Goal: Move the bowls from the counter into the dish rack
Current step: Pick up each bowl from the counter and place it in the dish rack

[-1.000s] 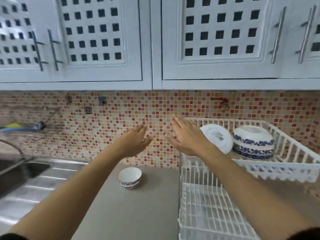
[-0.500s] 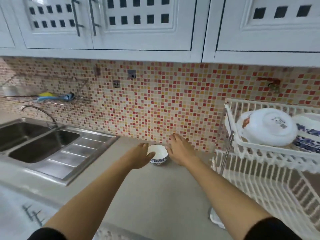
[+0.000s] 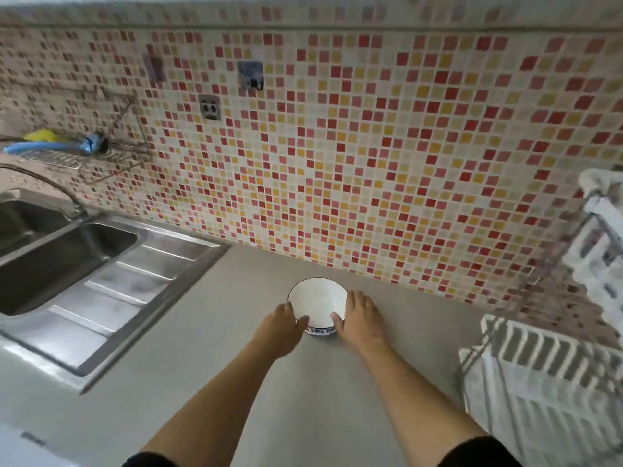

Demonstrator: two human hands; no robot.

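A small white bowl (image 3: 317,303) with a blue patterned band stands upright on the grey counter (image 3: 256,392), close to the tiled wall. My left hand (image 3: 281,326) cups its left side with the thumb over the rim. My right hand (image 3: 359,318) cups its right side, thumb also on the rim. The bowl still rests on the counter. The white dish rack (image 3: 539,382) shows only at the right edge, blurred; its upper tier (image 3: 603,251) is partly cut off and the dishes in it are out of view.
A steel double sink (image 3: 50,261) with a ribbed drainboard (image 3: 121,291) fills the left. A curved tap (image 3: 64,193) rises behind it. A wire wall shelf (image 3: 67,153) holds blue and yellow items. The mosaic backsplash (image 3: 371,146) stands right behind the bowl.
The camera has tilted down and moved closer. Both hands dropped from in front of the wall to the bowl and closed in around its sides.
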